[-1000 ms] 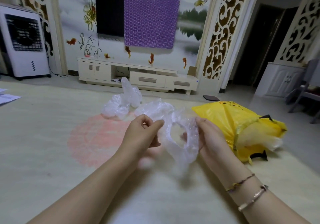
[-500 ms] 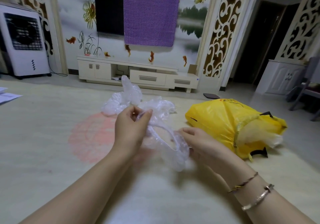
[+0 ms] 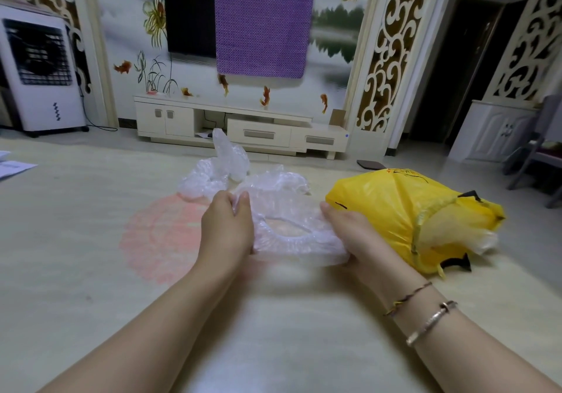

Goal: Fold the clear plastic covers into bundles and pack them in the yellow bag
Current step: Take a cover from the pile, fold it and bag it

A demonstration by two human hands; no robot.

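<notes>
A clear plastic cover (image 3: 292,236) with a gathered elastic rim is stretched flat just above the floor between my hands. My left hand (image 3: 226,226) grips its left edge, fingers curled round the plastic. My right hand (image 3: 349,228) holds its right edge from the side. Behind them lies a loose pile of more clear covers (image 3: 231,173). The yellow bag (image 3: 404,213) lies on its side to the right, its mouth facing right with pale plastic showing inside.
I work on a pale floor mat (image 3: 91,240) with a pink round patch. A white TV cabinet (image 3: 243,125) stands along the far wall, a white air cooler (image 3: 39,73) at the far left, papers (image 3: 12,166) at the left edge, a chair (image 3: 538,155) at the right.
The cover was held up with its opening facing me; both hands have lowered it and pulled it out flat and wide, moving apart.
</notes>
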